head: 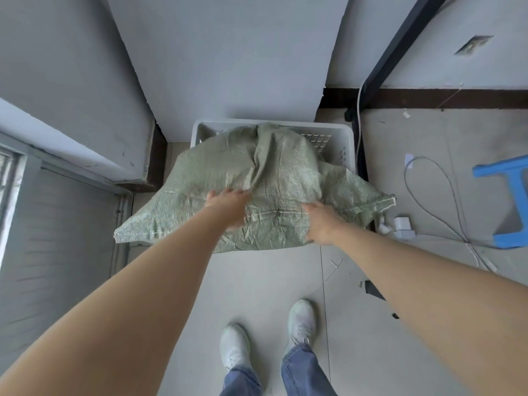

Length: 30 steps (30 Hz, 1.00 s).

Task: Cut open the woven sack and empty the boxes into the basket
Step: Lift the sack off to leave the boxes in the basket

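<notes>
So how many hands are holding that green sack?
2. The left hand grips a fold near the middle of the sack; the right hand holds its stitched seam, further right.

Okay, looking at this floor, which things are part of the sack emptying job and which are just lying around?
Part of the job: woven sack, white basket under it, left hand and right hand on the sack.

Just lying about: blue stool, white charger block on the floor.
</notes>
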Available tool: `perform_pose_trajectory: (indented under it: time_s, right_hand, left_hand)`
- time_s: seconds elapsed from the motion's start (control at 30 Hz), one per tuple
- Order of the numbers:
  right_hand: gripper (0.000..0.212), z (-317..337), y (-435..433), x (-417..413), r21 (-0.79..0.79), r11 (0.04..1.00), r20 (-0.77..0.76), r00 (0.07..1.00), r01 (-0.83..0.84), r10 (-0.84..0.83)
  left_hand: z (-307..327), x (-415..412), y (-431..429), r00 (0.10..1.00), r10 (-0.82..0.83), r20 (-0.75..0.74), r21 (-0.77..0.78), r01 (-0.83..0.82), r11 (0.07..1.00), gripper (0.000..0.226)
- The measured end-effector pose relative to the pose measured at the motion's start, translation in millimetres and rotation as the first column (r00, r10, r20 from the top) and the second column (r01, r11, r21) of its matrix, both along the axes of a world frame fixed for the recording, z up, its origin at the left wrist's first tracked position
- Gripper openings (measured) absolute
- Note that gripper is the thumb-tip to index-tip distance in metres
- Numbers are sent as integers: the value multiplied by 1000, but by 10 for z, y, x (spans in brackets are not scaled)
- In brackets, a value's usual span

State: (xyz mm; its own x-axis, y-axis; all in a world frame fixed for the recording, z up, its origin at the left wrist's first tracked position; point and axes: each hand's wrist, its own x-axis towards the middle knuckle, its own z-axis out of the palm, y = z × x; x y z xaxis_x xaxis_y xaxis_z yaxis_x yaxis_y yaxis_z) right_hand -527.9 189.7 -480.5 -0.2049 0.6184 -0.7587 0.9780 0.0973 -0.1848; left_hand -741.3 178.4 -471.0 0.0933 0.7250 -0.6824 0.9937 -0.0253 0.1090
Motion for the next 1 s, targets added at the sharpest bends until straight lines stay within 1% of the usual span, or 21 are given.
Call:
perform_pose_trajectory:
  time_s: [0.07, 0.1, 0.17, 0.23, 0.3, 0.37, 0.4, 0.43, 0.47, 0.5, 0.57, 0.6, 0.67, 0.7, 0.73, 0.77, 0.8, 0.83, 0.87, 0.93, 1.0]
  right_hand:
    - [85, -65, 80, 21, 61, 995, 11, 997, 75, -76]
    - [85, -97, 119, 20, 73, 994, 23, 996, 86, -88]
    - [88, -179, 173, -10, 97, 992, 51, 995, 81, -86]
    - [96, -256, 196, -37, 113, 991, 77, 993, 75, -84]
    - [101, -335, 212, -39, 119, 991, 123, 990, 61, -76]
    - [96, -446, 237, -5, 158, 986, 197, 977, 48, -79]
    - [86, -506, 249, 24, 179, 983, 233, 969, 41, -82]
    - [72, -563, 262, 58, 176, 984, 264, 961, 35, -82]
    - [57, -586, 272, 89, 155, 987, 290, 953, 41, -86]
    - [47, -587, 273, 116, 132, 990, 309, 947, 51, -90]
    - [38, -578, 283, 151, 118, 992, 317, 945, 45, -80]
    - [37, -544, 293, 143, 124, 991, 294, 952, 45, -79]
    - [32, -425, 327, 93, 185, 978, 202, 971, 93, -130]
    - [27, -333, 355, 52, 234, 962, 146, 973, 141, -178]
    - [22, -218, 390, 2, 286, 940, 85, 972, 185, -218]
    - [17, -111, 433, -43, 332, 918, 31, 970, 216, -239]
    - [14, -6, 474, -77, 370, 899, -15, 969, 236, -248]
    - [12, 97, 506, -100, 397, 880, -57, 964, 260, -259]
    - [13, 211, 525, -114, 418, 860, -95, 956, 291, -278]
    - [17, 437, 576, -107, 461, 813, -149, 934, 356, -325]
    - [23, 701, 654, -78, 500, 773, -195, 921, 390, -338]
  left_hand:
    - [-130, -73, -175, 998, 33, -43, -90, -37, 995, 88]
    - [-196, -94, -252, 996, 54, -68, -80, -59, 995, 90]
    - [-316, -111, -332, 990, 73, -121, 56, -67, 996, 82]
    - [-392, -105, -297, 984, 66, -164, 203, -32, 979, 60]
    - [-419, -93, -214, 975, 35, -220, 255, 23, 967, 37]
    - [-410, -78, -148, 969, 99, -226, 317, -23, 948, 35]
    - [-398, -62, -121, 967, 181, -180, 383, -100, 918, 37]
    - [-380, -41, -95, 957, 274, -97, 455, -202, 867, 39]
    - [-351, -14, -70, 934, 356, 18, 505, -316, 803, 41]
    - [-304, 20, -41, 896, 420, 146, 518, -431, 739, 42]
    - [-183, 84, 25, 770, 508, 387, 464, -638, 615, 40]
    - [-119, 101, 60, 702, 545, 459, 419, -712, 564, 39]
    - [-22, 85, 122, 601, 609, 519, 342, -798, 496, 40]
    - [22, 68, 151, 575, 621, 533, 308, -815, 490, 40]
    - [69, 65, 185, 563, 620, 546, 274, -819, 503, 39]
    - [124, 78, 227, 574, 613, 543, 239, -805, 542, 40]
    - [189, 104, 275, 602, 605, 522, 202, -776, 598, 40]
    - [246, 129, 330, 651, 597, 469, 169, -730, 662, 41]
    - [313, 146, 384, 718, 585, 378, 151, -671, 726, 40]
    - [500, 110, 458, 816, 556, 159, 160, -577, 801, 34]
    - [734, 4, 487, 844, 536, 24, 205, -529, 823, 33]
